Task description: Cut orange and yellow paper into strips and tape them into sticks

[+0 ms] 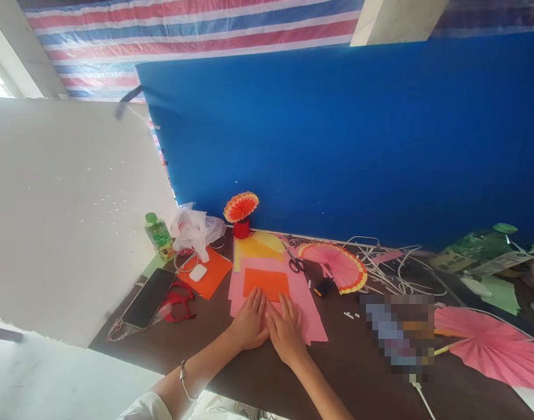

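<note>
We have both hands flat, fingers spread, left hand point(249, 324) and right hand point(286, 329) side by side on the pink paper point(306, 303), the orange sheet point(267, 283) lying crosswise just beyond our fingertips.

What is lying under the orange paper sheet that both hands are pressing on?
Under the orange sheet lies pink paper, on the dark table. Yellow paper shows behind it. The left hand and right hand cover the sheet's near edge.
</note>
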`<state>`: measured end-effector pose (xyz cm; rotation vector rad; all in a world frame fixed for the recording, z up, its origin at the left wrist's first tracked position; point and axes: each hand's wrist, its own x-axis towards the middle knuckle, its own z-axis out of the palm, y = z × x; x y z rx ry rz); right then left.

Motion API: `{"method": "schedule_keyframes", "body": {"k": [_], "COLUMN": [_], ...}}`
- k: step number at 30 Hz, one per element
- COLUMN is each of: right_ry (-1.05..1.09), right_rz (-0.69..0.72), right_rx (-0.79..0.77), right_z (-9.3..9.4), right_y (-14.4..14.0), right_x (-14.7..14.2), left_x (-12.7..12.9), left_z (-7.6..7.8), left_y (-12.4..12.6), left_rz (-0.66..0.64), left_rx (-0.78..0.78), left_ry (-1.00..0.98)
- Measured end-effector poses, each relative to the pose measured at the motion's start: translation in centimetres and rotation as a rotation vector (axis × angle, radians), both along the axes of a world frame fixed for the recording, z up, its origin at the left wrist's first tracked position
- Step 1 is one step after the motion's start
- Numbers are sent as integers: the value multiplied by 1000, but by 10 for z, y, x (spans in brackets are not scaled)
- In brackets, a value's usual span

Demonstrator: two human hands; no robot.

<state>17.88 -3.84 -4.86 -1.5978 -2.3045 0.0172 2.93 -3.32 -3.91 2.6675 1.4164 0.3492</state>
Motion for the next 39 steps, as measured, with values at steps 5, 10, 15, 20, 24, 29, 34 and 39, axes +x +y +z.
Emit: {"method": "schedule_keyframes", "body": {"k": [5,10,15,20,24,29,34,39], "right_ry": [-38,-35,-43,-67,-72,-57,-45,-11], "right_rz": [-91,-87,-122,-174,-206,-233,-237,-204], "right_rx": [-46,-2,37,65,53,30,32,30], "right_z": [4,5,5,7,7,6,4,-3], "right_y": [1,1,2,1,0,-1,0,2], "right_x": [0,3,14,28,36,38,37,40], "left_x": [-1,0,0,-2,-2,-1,-5,-23], "left_z": [-4,-2,-1,-3,-2,-1,0,1], "left_y": [0,-1,-1,-2,-3,-5,-9,-5], "left_rz": [14,15,32,47,75,169,259,280], "left_rx": [12,-5,-40,-58,-64,-55,-8,43], "left_ry": [-9,-12,-34,-52,-56,-63,-61,-2]}}
